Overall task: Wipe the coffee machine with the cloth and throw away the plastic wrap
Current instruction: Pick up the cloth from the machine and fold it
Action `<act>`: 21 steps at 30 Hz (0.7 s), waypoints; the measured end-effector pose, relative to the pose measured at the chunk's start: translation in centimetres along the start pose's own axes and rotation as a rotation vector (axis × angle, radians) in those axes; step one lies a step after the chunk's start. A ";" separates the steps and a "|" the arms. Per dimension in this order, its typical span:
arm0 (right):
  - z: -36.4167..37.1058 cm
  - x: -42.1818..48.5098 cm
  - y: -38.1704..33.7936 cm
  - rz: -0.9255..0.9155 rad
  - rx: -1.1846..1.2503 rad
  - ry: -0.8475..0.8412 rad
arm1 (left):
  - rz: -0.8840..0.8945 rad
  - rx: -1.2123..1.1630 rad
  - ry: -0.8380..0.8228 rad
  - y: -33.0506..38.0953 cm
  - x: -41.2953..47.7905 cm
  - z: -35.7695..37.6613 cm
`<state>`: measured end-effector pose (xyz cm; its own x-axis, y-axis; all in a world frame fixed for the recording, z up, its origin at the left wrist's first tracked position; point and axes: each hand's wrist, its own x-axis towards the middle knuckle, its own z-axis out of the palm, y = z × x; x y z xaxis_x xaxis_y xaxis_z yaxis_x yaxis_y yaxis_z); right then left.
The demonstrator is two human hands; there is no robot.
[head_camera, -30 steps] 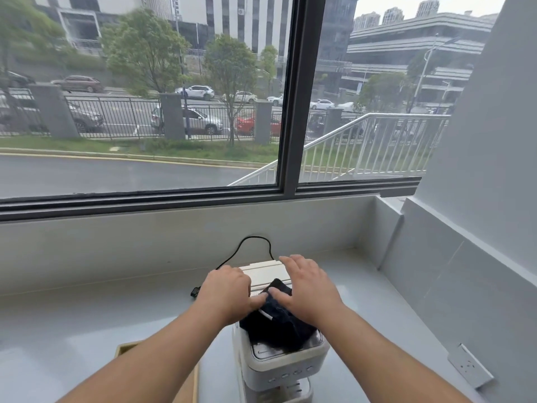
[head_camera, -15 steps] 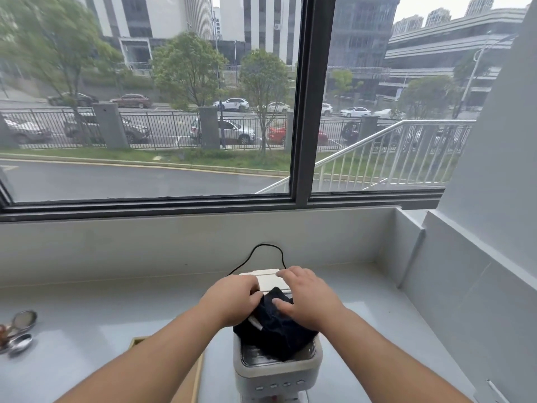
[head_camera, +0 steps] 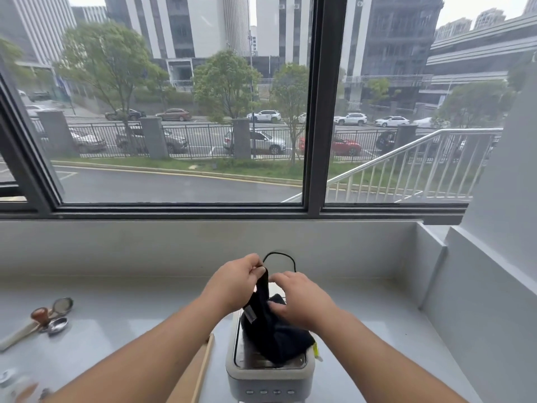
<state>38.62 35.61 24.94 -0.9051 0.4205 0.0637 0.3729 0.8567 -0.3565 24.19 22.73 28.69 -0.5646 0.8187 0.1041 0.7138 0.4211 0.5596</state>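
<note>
A pale grey coffee machine (head_camera: 268, 376) stands on the counter at the bottom centre, with a row of small buttons on its front. A dark navy cloth (head_camera: 273, 330) lies bunched on its top. My left hand (head_camera: 235, 283) pinches one corner of the cloth and lifts it above the machine. My right hand (head_camera: 299, 298) holds the cloth lower down, fingers curled into the fabric. A small yellowish scrap (head_camera: 316, 351) sticks out at the machine's right edge. I see no plastic wrap clearly.
A black power cord (head_camera: 279, 257) loops behind the machine. A wooden tray edge (head_camera: 200, 370) lies just left of it. A portafilter and tamper (head_camera: 46, 315) rest on the grey counter (head_camera: 377, 330) at far left. A wall rises on the right; the window ledge runs behind.
My left hand has risen and pulled a corner of the cloth up off the machine. My right hand has shifted onto the lower cloth. The view has tilted up and left.
</note>
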 end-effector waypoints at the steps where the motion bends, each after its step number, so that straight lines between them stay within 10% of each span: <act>1: -0.2 0.0 -0.1 -0.013 0.019 0.008 | -0.004 -0.031 0.016 0.4 0.0 -0.2; 21: -3.8 2.3 -2.2 -0.120 0.369 0.074 | 0.091 -0.144 0.251 4.5 0.6 -5.2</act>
<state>36.51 35.87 29.44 -0.9154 0.3562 0.1874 0.1550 0.7418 -0.6524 24.96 23.06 35.55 -0.5985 0.7208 0.3496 0.7103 0.2755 0.6478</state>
